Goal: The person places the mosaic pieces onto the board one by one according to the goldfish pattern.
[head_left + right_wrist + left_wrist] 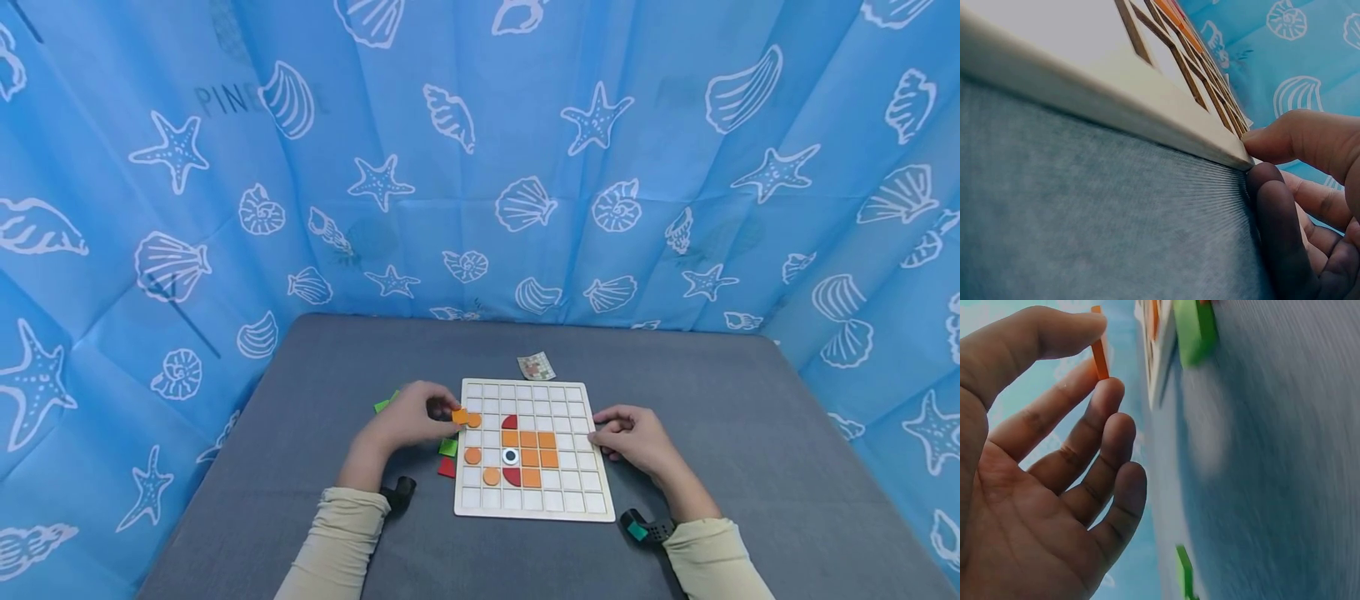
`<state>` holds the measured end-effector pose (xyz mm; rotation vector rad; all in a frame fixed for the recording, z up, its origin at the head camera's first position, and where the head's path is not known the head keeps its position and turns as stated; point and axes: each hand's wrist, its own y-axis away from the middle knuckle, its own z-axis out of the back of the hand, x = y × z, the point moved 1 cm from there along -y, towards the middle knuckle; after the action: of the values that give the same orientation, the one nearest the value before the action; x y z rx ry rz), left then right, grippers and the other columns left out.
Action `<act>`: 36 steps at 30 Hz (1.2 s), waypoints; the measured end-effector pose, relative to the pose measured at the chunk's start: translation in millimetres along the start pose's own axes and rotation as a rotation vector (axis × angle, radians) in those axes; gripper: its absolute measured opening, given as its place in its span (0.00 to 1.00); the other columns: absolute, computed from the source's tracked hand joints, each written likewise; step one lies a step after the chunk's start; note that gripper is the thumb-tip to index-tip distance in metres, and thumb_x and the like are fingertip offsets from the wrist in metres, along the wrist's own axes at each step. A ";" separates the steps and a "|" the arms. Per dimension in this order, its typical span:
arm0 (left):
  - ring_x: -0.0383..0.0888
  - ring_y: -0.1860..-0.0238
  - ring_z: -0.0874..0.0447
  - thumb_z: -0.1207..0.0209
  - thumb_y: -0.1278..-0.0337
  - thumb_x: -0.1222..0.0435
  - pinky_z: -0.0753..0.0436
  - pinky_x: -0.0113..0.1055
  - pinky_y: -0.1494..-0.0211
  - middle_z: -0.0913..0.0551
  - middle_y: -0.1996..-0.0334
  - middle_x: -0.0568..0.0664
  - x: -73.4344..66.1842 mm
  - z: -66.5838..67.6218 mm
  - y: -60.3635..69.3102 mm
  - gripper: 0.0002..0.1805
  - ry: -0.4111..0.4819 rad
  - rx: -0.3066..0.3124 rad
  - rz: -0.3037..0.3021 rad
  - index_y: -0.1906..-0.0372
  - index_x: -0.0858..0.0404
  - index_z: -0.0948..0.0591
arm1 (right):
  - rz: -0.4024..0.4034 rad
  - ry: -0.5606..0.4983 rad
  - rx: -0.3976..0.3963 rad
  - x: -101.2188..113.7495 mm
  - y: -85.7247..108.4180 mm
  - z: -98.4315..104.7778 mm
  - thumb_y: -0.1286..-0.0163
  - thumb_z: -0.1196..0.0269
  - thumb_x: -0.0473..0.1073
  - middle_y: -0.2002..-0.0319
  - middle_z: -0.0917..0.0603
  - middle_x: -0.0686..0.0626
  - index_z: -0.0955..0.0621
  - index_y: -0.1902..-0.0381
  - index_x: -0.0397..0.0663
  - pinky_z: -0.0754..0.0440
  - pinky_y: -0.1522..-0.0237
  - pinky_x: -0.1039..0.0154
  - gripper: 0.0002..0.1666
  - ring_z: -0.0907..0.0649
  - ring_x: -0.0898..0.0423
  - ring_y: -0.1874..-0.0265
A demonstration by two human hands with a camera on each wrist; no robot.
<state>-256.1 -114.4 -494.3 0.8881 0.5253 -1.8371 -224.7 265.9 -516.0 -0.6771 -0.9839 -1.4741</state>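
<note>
While green pieces (382,406) lie at the far left of the gray counter (337,358), partly behind the left hand (408,414), that hand pinches an orange tile (459,416) between thumb and fingertips, its remaining fingers loosely bent. The tile is at the board's left rim, its far side toward an orange disc; whether they touch is unclear. From above it looks roughly square, with no clear long axis, and points rightward out of the fingers; the left wrist view shows it edge-on, a slim strip nearly upright in that view, its top leaning slightly left. Just below the hand, a green tile (447,447) and a red piece (447,467) lie beside the gridded board (535,507). On the board's left part are 3 orange discs (472,456), then 2 red fan-shaped pieces (512,477) with curved edges to the left, a white eye piece (511,456) between them, and 6 orange squares (529,458), mostly to the right. The pattern seems to face left and looks well begun but unfinished: many cells are bare, and the held tile and loose pieces are probably left to lay. Beyond the board is a small card (536,366), too small to read. At far right, the right hand (633,437) holds the board's right rim, thumb on top and a bent finger against the side.
</note>
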 end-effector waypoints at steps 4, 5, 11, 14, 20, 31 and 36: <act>0.47 0.57 0.19 0.25 0.41 0.62 0.19 0.39 0.53 0.14 0.58 0.47 -14.5 -9.8 -1.5 0.13 0.005 0.019 -0.041 0.53 0.59 0.11 | 0.001 0.002 0.001 -0.8 0.4 0.4 0.33 0.27 0.37 0.68 0.10 0.48 0.18 0.44 0.31 0.15 0.70 0.63 0.23 0.16 0.56 0.71; 0.48 0.57 0.19 0.26 0.41 0.62 0.19 0.39 0.53 0.14 0.59 0.47 -17.9 -13.3 -2.3 0.13 0.007 0.026 -0.055 0.52 0.58 0.11 | 0.001 0.002 0.001 -1.1 0.5 0.7 0.32 0.27 0.37 0.68 0.10 0.48 0.18 0.44 0.31 0.15 0.70 0.63 0.23 0.16 0.56 0.71; 0.44 0.57 0.20 0.27 0.40 0.61 0.19 0.38 0.53 0.14 0.59 0.45 -34.8 -34.7 -8.0 0.13 0.002 0.076 -0.128 0.51 0.57 0.11 | 0.010 0.005 0.002 -1.4 -0.1 1.9 0.32 0.27 0.38 0.68 0.10 0.48 0.18 0.43 0.32 0.15 0.70 0.63 0.23 0.15 0.57 0.71; 0.44 0.56 0.19 0.27 0.40 0.60 0.18 0.38 0.50 0.13 0.58 0.45 -43.4 -43.5 -10.5 0.13 -0.003 0.093 -0.167 0.51 0.57 0.10 | 0.014 0.010 -0.001 -1.3 -0.8 1.7 0.32 0.27 0.38 0.68 0.10 0.48 0.18 0.43 0.32 0.15 0.70 0.63 0.23 0.15 0.57 0.71; 0.43 0.57 0.16 0.27 0.38 0.61 0.18 0.32 0.52 0.12 0.57 0.47 -66.2 -62.3 -14.4 0.12 -0.021 0.148 -0.228 0.52 0.59 0.10 | 0.008 0.006 0.003 -1.7 -1.2 0.8 0.33 0.27 0.38 0.68 0.10 0.47 0.17 0.43 0.32 0.15 0.70 0.63 0.24 0.15 0.57 0.71; 0.32 0.64 0.20 0.27 0.41 0.65 0.20 0.25 0.56 0.14 0.63 0.40 -84.6 -99.5 -20.5 0.10 -0.122 0.246 -0.263 0.55 0.56 0.11 | 0.017 0.010 0.002 -3.2 -0.9 0.3 0.33 0.27 0.38 0.68 0.10 0.48 0.17 0.43 0.32 0.15 0.70 0.64 0.23 0.15 0.58 0.71; 0.31 0.64 0.21 0.25 0.42 0.65 0.20 0.25 0.55 0.15 0.64 0.39 -83.0 -106.5 -19.3 0.10 -0.133 0.274 -0.212 0.55 0.57 0.10 | 0.018 0.017 -0.006 -5.7 -2.1 0.2 0.33 0.27 0.39 0.68 0.10 0.48 0.17 0.44 0.32 0.15 0.70 0.64 0.23 0.15 0.58 0.71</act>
<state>-217.1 16.3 -499.0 0.9089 0.2962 -2.1821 -225.9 268.8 -521.2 -0.6756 -0.9583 -1.4656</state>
